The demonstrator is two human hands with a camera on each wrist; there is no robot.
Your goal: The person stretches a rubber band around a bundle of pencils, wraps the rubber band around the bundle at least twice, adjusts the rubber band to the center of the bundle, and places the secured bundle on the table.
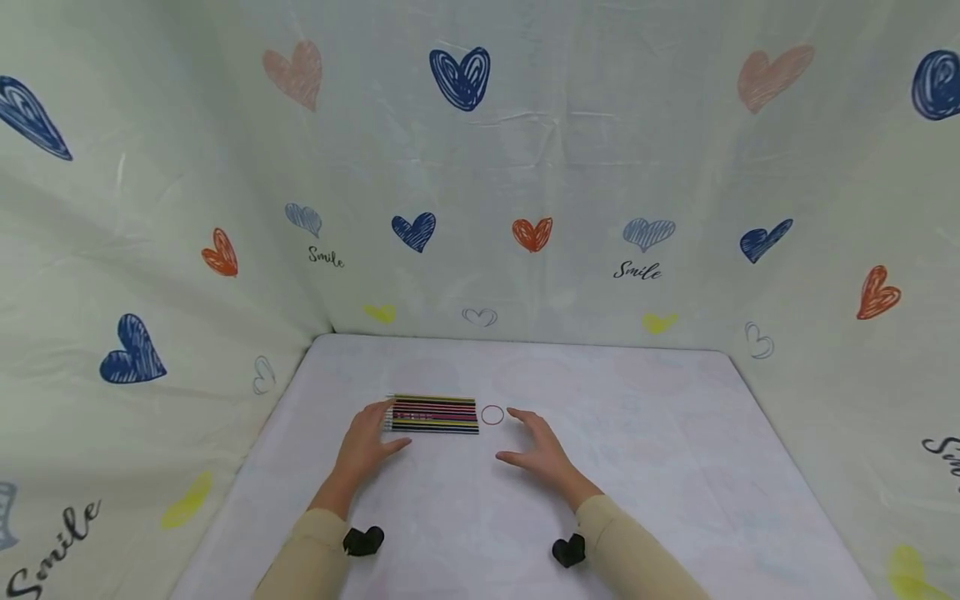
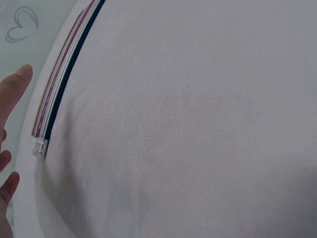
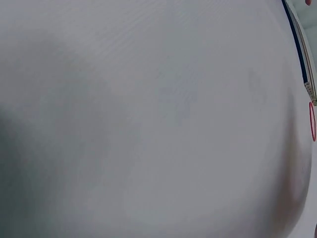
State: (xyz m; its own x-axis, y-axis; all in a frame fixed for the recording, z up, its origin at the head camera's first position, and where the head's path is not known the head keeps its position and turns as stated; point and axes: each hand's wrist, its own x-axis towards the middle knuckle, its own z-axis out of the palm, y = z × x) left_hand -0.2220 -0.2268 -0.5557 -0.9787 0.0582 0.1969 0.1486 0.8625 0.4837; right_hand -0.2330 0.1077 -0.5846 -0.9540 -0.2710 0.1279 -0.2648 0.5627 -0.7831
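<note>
A flat row of slim pencils (image 1: 435, 414) in black, yellow, red and other colours lies side by side on the white table. My left hand (image 1: 363, 450) is at their left end, thumb spread from the fingers, fingertips right at the pencil ends. The left wrist view shows pale, shiny tips on those pencils (image 2: 62, 79), with fingers (image 2: 12, 91) beside them. Just right of the row lies a thin red ring (image 1: 492, 406), like a rubber band. Close to its right, my right hand (image 1: 546, 457) holds nothing, thumb and fingers apart. The right wrist view catches the ring (image 3: 310, 121) at its edge.
The white-covered table (image 1: 637, 450) has its far edge against a pale curtain (image 1: 480, 167) printed with hearts and "Smile" lettering. The same curtain hangs at both sides. A black heart-shaped piece (image 1: 363, 542) shows by the left cuff, another (image 1: 569, 551) by the right.
</note>
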